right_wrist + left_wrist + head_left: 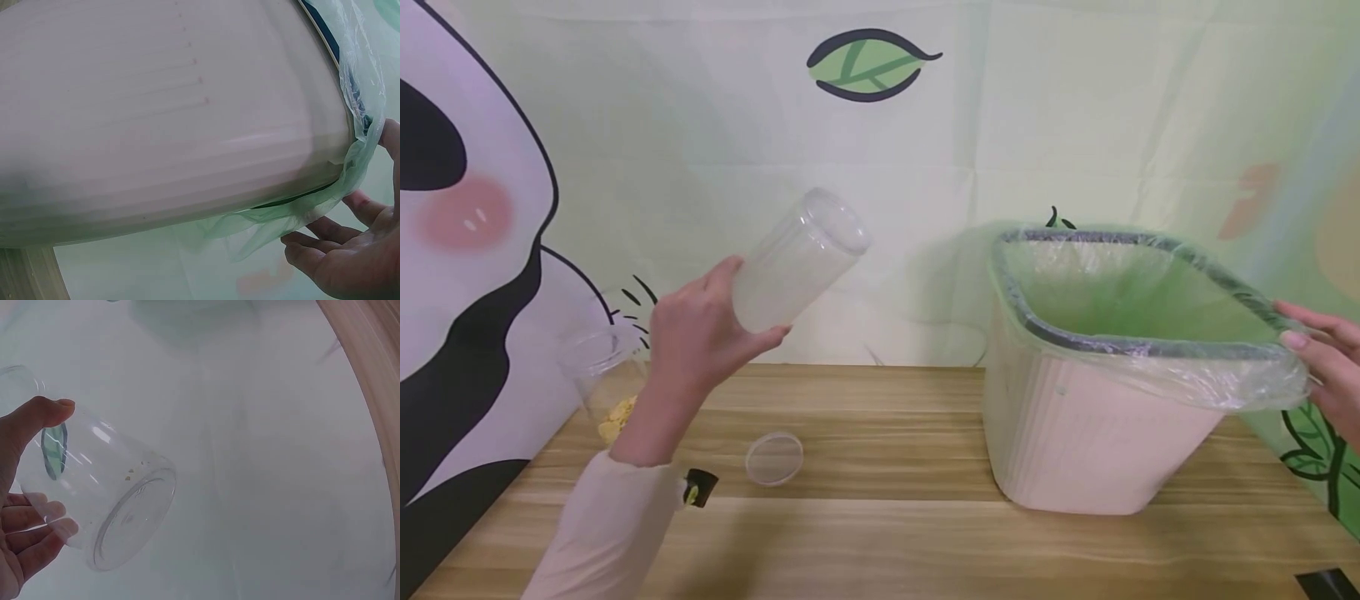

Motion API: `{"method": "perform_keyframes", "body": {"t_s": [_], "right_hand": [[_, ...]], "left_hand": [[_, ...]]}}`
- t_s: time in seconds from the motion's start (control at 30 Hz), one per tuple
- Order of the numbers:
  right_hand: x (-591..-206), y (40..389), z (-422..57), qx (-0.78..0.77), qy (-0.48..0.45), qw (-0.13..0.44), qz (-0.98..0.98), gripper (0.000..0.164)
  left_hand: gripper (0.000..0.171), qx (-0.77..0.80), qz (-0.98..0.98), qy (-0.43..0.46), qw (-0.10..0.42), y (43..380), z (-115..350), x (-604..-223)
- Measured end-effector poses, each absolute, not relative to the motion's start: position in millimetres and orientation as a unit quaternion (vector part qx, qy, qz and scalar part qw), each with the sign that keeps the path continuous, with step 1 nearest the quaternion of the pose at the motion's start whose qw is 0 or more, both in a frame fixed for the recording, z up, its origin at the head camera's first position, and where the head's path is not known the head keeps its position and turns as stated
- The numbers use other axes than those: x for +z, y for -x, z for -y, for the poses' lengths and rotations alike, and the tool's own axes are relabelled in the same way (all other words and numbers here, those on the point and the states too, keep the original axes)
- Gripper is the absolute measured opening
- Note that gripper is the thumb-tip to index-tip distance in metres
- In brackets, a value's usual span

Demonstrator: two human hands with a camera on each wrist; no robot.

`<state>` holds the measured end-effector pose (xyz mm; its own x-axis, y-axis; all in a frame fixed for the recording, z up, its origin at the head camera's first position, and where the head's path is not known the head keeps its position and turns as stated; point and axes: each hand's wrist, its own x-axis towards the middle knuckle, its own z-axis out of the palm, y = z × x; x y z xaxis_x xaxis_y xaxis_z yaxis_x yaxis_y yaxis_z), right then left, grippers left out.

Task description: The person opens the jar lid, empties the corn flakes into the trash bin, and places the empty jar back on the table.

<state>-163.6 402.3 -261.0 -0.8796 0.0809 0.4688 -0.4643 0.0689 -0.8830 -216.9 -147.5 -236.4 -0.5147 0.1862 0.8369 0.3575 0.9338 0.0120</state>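
A clear plastic jar [797, 262] is held up and tilted by my left hand [696, 325], thumb and fingers around its lower half. The jar's rimmed end points up and to the right; a few small crumbs cling near its base in the left wrist view. Over on the right, my right hand [1333, 358] pinches the rim corner of a pale pink trash bin [1097, 442]. Its green plastic bag [1232, 379] lies folded over the rim there. In the right wrist view, thumb and fingers lie on either side of that corner [359, 150].
Behind my left forearm stands a second clear container [598, 358] with yellowish pieces [617, 417] in it, partly hidden. A round clear lid [775, 458] lies on the wooden table [865, 542]. Behind the table hangs a printed cloth [910, 167].
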Motion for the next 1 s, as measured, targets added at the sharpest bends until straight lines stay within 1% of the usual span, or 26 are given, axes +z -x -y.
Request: {"method": "perform_keyframes", "body": {"t_s": [0.43,0.7,1.0], "right_hand": [[-263,165,-404,0.673,-0.154,0.201,0.695,0.04],[-264,164,-403,0.679,-0.16,0.203,0.688,0.04],[-261,162,-400,0.678,-0.15,0.204,0.69,0.039]], "left_hand": [[0.077,-0.118,0.874,0.143,0.448,216,166,-257],[0.079,-0.129,0.886,0.127,0.426,216,175,-269],[0.079,-0.147,0.875,0.123,0.445,217,185,-283]]}}
